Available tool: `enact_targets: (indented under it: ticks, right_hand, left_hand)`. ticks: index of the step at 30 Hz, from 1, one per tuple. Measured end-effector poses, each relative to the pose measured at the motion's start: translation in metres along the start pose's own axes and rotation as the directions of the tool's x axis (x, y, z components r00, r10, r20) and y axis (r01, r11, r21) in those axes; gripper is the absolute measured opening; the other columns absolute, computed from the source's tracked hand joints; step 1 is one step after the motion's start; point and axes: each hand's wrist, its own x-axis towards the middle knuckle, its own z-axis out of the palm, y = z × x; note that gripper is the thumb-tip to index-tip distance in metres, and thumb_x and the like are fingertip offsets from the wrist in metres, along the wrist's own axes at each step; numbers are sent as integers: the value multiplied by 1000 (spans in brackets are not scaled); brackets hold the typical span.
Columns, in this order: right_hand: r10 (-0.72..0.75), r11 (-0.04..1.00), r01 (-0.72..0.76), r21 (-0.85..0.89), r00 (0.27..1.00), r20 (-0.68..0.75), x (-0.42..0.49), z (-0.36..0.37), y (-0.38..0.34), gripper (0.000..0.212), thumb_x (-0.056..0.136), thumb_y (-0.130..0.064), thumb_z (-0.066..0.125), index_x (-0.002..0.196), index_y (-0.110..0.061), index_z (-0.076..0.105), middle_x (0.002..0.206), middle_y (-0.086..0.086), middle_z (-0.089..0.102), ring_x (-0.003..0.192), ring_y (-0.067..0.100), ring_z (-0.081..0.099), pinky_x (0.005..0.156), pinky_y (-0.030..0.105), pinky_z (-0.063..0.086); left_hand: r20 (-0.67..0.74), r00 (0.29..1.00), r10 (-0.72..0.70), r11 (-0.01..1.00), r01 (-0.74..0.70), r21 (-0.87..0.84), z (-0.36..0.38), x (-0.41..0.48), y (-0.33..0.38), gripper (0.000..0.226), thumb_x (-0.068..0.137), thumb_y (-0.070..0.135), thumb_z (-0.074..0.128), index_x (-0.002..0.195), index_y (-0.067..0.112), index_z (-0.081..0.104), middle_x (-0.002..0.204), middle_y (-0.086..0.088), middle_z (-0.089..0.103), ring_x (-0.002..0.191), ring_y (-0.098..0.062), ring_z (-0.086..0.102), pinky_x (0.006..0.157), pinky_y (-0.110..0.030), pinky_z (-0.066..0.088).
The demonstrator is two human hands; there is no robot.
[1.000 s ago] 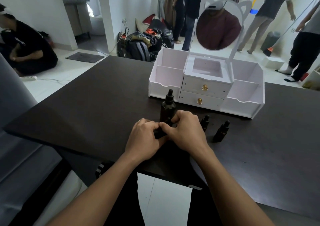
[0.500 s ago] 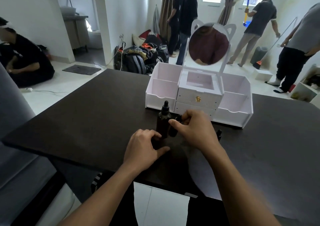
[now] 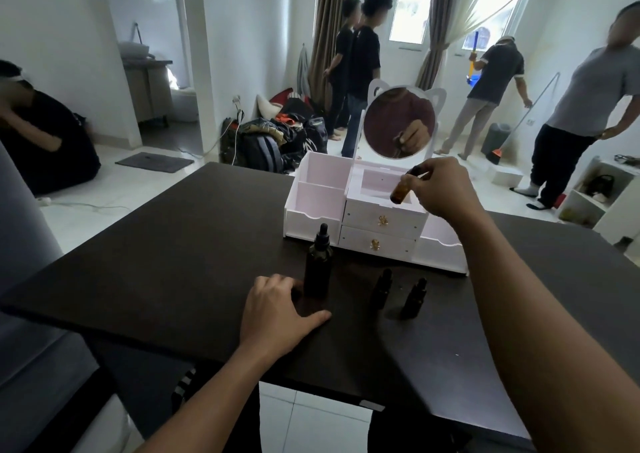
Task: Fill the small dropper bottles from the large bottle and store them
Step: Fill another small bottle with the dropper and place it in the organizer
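Organizer (image 3: 313,215) at table (image 3: 173,244) rear; large bottle (image 3: 317,269) before its left half; two small bottles (image 3: 382,288) (image 3: 415,296) before its drawers; third bottle (image 3: 401,191) above its top tray.

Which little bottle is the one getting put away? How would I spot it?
Find the white organizer with the round mirror on the dark table. Just above its open middle compartment, the right hand holds a small bottle by the cap. It is the only bottle in the air and looks amber, while the others stand on the table.

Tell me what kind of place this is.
Probably a lived-in home or apartment room, not a lab. A white vanity organizer with a cat-eared mirror sits on a dark table, bags are piled on the tiled floor, and curtains frame the windows.
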Motion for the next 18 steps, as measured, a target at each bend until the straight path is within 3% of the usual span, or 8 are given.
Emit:
enact_targets:
  ticks: [2, 6, 10, 18]
  right_hand:
    - [23, 999, -22, -26, 1000, 4, 11, 1, 3, 24, 95, -30, 68, 107, -11, 75, 104, 13, 73, 87, 27, 67, 82, 40, 57]
    - [56, 995, -53, -80, 998, 32, 20, 6, 8, 29, 99, -30, 64, 119, -9, 70, 115, 10, 70, 85, 24, 61, 70, 32, 43]
    - [55, 993, -52, -107, 998, 23, 24, 8, 9, 32, 101, -29, 60, 124, -7, 67, 121, 12, 69, 89, 22, 55, 75, 32, 40]
    - [50, 974, -40, -223, 998, 37, 35, 16, 17, 28, 100, -30, 63, 111, -6, 71, 100, 11, 68, 80, 24, 60, 66, 32, 45]
  left_hand:
    - [1, 1000, 2, 1000, -2, -2, 0, 0, 0, 69, 61, 81, 63, 111, 34, 62, 111, 17, 58, 109, -7, 43, 92, -25, 42]
    - [-1, 1000, 3, 1000, -3, -7, 1, -1, 0, 68, 62, 81, 63, 112, 35, 62, 111, 17, 57, 110, -6, 43, 93, -25, 42]
    - [-8, 1000, 9, 1000, -9, -5, 1, 0, 0, 68, 62, 80, 64, 113, 35, 62, 112, 17, 58, 110, -7, 43, 93, -26, 42]
    - [-19, 1000, 17, 1000, -17, 0, 3, 0, -2, 67, 62, 80, 64, 112, 35, 63, 111, 15, 59, 111, -8, 43, 93, -28, 44]
